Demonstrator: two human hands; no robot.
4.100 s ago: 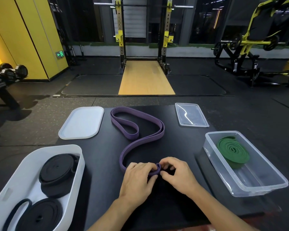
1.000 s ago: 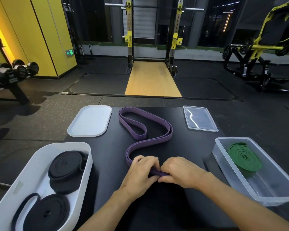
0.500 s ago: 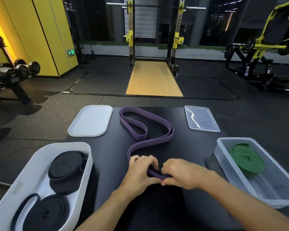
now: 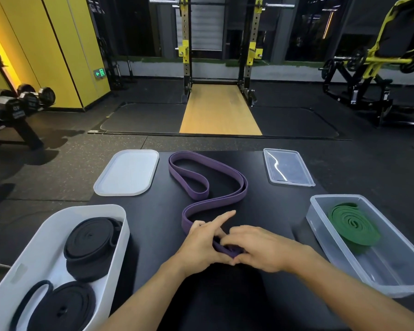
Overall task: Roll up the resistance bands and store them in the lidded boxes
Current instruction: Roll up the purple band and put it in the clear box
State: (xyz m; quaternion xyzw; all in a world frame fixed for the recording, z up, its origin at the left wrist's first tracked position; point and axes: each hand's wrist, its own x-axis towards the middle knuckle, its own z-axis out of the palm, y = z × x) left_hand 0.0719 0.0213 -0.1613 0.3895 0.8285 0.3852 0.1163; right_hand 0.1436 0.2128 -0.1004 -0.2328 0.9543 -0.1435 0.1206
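the purple band (image 4: 215, 201) lies in the middle of the black surface (image 4: 153, 223), snaking away from me in flat doubled loops. its far bend lies between the two lids. its near end is bunched into a small tight fold right between my hands.

my left hand (image 4: 201, 244) pinches that fold from the left with the thumb and curled fingers, while the index finger (image 4: 225, 216) sticks out straight, pointing forward and a little right over the band. my right hand (image 4: 261, 249) comes in from the right, palm down, fingers curled onto the same fold, so the thumbs nearly meet under it. both forearms reach in from the bottom edge and converge on the fold.

to my right a clear box (image 4: 344, 197) sits open with a rolled green band (image 4: 351, 225) leaning in its far end. its clear lid (image 4: 288, 168) lies flat beyond it.

to my left a white box (image 4: 46, 230) holds two rolled black bands (image 4: 91, 237), one behind the other. the nearer roll has a loose end curling out. a white lid (image 4: 127, 173) lies beyond that box, just left of the purple band's far loop.
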